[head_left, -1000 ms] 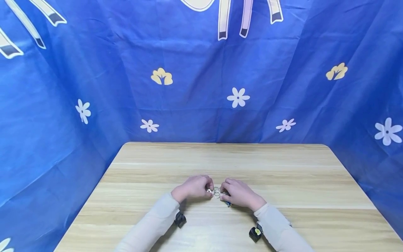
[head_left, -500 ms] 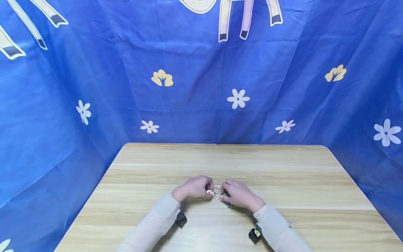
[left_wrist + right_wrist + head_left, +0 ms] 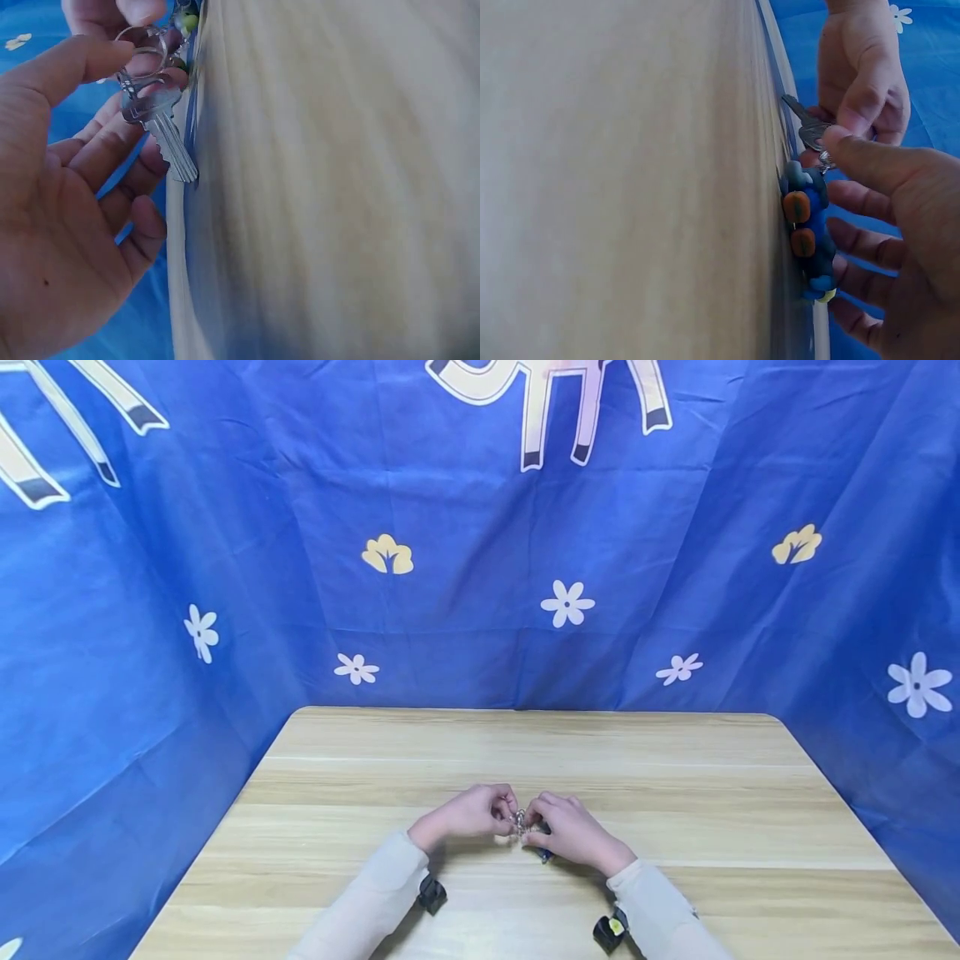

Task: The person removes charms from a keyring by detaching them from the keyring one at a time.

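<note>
In the left wrist view a silver key hangs from metal rings, the thumb and fingers of my left hand pinching the ring at its top. Close by on the right, my right hand pinches the keychain where it meets the rings. From it hangs a dark blue charm with orange feet-like parts, seen in the right wrist view along the fingers of that hand. Between the two hands the small rings show in the head view. Fingertips hide how the rings are linked.
A wooden table lies beneath both hands. Blue cloth printed with flowers and animal legs encloses its back and sides. Black wrist cameras sit under both sleeves.
My left hand has shifted slightly right, towards the right hand. The rings, earlier spread as overlapping circles between the hands, now look narrower and bunched. The head view has tilted up a little.
</note>
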### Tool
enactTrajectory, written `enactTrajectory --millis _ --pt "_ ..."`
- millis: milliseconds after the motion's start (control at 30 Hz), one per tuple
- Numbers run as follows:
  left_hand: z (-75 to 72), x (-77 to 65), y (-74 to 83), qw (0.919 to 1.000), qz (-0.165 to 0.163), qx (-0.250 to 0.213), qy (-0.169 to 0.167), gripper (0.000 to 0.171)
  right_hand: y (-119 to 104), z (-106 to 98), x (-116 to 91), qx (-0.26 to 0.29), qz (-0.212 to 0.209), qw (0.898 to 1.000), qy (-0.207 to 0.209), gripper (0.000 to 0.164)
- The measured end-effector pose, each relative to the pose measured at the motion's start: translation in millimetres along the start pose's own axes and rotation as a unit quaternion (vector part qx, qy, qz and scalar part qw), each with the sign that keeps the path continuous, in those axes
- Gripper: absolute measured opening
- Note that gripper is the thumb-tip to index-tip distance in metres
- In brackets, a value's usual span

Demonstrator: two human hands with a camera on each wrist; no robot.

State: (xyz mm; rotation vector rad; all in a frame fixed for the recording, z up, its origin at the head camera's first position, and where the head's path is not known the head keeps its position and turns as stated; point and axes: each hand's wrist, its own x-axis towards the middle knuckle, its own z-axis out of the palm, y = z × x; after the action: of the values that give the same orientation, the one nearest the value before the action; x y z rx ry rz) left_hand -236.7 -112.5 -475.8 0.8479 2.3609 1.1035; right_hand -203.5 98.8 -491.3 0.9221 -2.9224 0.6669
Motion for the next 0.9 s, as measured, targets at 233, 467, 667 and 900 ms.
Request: enactTrajectory --millis 233,467,667,900 --pt "-0.9 -0.2 4.5 0.9992 0.011 -0.039 -0.002 0.023 0.1 -2.2 -0.7 0.022 -0.002 0.999 0.037 0.013" --pt "-1.3 -2.6 6.7 0.9988 0.024 -0.042 -0.003 0.021 5.3 -3.9 -1.8 0.075 0.012 0.995 0.062 0.011" --pt "-1.8 -4.0 8.6 0.9987 0.022 -0.044 -0.011 0.019 3.9 -12.0 -2.4 0.210 0.027 0.976 0.048 0.005" --pt "-5.1 -4.2 14.5 0.9967 0.025 -0.073 -0.025 0.026 3.2 -16.6 -2.9 0.277 0.047 0.958 0.048 0.008"
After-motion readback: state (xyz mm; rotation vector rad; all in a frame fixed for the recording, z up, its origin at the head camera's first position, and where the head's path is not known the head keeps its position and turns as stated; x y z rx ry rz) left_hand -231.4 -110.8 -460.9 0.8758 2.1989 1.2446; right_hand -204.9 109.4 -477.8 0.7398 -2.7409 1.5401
